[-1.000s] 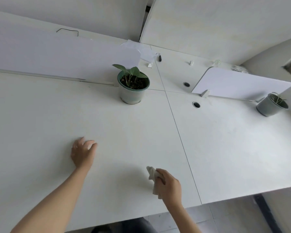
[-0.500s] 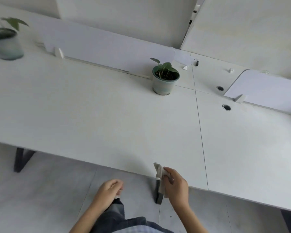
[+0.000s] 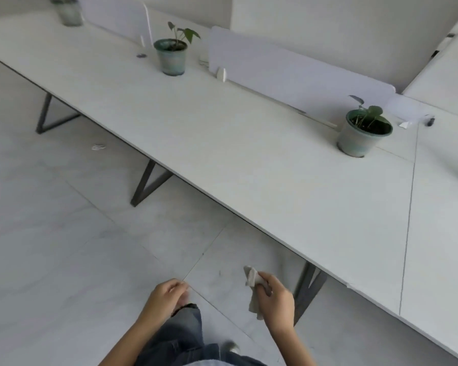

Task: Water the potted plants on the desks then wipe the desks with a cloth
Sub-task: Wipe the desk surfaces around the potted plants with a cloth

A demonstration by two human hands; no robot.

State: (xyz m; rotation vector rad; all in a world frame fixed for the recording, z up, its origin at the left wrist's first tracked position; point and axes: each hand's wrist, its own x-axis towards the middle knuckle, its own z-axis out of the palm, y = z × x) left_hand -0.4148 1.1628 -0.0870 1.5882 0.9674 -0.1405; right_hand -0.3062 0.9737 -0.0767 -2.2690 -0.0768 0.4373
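The desk [image 3: 222, 143] is plain white, on dark grey legs [image 3: 146, 186]. The near pot [image 3: 360, 138] and the middle pot [image 3: 171, 59] are pale grey-green with a dark green rim (the glaze looks a little streaked), and the leaves [image 3: 189, 34] are green. The cloth [image 3: 253, 278] is off-white. The floor [image 3: 50, 247] has light grey tiles with faint veins. The jeans [image 3: 185, 336] are blue.

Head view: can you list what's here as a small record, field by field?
Right hand: grips cloth, off the desk, above the floor
Left hand: loosely curled, holds nothing
Desk: long, white, with dividers
Pots: near pot, middle pot, far pot, along the desk's back
Floor: pale tiles, one scrap
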